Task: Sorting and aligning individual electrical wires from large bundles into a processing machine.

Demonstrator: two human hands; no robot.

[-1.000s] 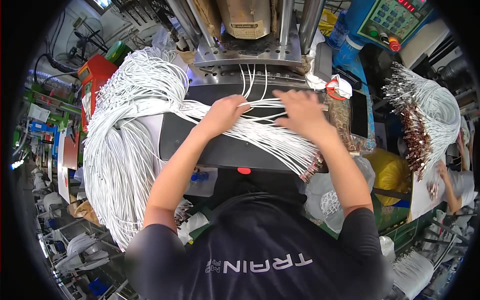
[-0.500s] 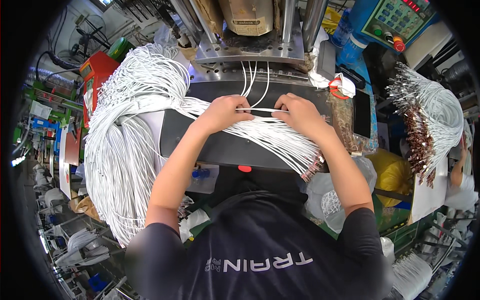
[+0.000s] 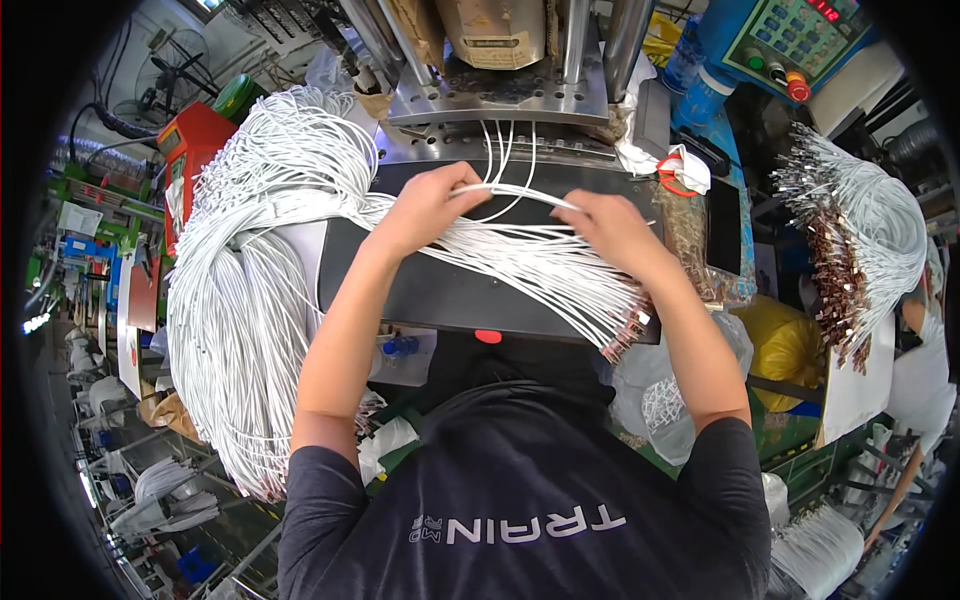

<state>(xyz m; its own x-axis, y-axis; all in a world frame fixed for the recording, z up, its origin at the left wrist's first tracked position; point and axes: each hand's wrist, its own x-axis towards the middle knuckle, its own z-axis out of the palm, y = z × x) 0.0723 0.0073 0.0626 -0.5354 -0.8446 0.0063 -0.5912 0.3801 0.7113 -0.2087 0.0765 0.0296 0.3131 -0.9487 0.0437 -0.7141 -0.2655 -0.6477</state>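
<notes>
A white cable (image 3: pixel 528 191) bows upward between my two hands, lifted off the bundle. My left hand (image 3: pixel 428 208) pinches it at the left with closed fingers. On the other side my right hand (image 3: pixel 612 228), slightly blurred, has its fingers closed around the cable's right part. Below them a bundle of white cables (image 3: pixel 535 268) lies across the black work surface (image 3: pixel 420 295). Its brown and metal connector ends (image 3: pixel 628 328) fan out at the lower right. A few thin white cables (image 3: pixel 505 150) run down from the press (image 3: pixel 500 98) behind my hands.
A large heap of white cables (image 3: pixel 285 150) lies at the left and hangs over the edge. Red-handled scissors (image 3: pixel 678 178) and a dark flat slab (image 3: pixel 724 228) lie at the right. Beyond hangs another cable bunch (image 3: pixel 880 235). A control panel (image 3: pixel 800 45) stands at upper right.
Both hands have risen and moved slightly away from me. The cable between them, nearly straight before, now arches above the bundle. At the far right another person's arm has shifted.
</notes>
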